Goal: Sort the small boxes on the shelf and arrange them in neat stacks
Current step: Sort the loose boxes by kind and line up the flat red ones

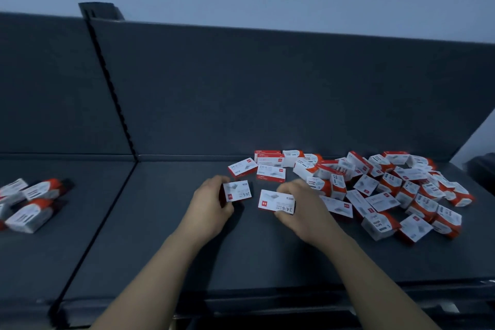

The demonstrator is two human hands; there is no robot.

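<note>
Currently, the left hand [211,202] is gripping one flat rectangular cardboard box [237,191]; the right hand [302,207] is pinching another box [276,201] on the matte shelf [187,236].

One head-worn wide-angle camera looks forward and down, close over the dark shelf [254,257], forearms [166,262] entering from below.

White boxes [388,190] with red-orange ends and grey print are seen right of the right hand [300,205]; the shelf [187,249] is dark grey.
</note>
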